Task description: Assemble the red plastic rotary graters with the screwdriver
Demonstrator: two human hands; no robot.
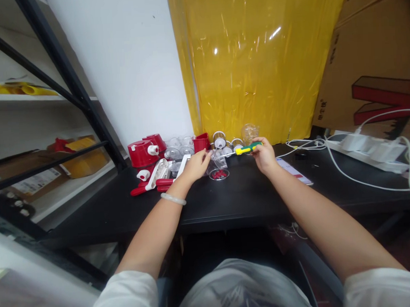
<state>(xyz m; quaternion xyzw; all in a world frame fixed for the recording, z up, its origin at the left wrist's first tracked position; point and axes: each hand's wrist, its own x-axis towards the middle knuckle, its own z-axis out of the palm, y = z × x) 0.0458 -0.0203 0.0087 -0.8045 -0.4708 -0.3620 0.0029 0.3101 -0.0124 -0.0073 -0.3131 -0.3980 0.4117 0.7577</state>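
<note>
My right hand is closed around the green and yellow handle of a screwdriver. Its metal shaft points left, toward my left hand. The fingers of that hand are pinched at the edge of a clear plastic part, close to the screwdriver's tip; the exact contact is too small to make out. Just below, on the black table, sits a round clear dish with small red pieces in it. White-and-red handled parts lie left of my left hand.
Red housings, clear round cups and a red box stand along the back. Clear cylinders with white rims are behind my hands. A phone lies at right, near a power strip with white cables.
</note>
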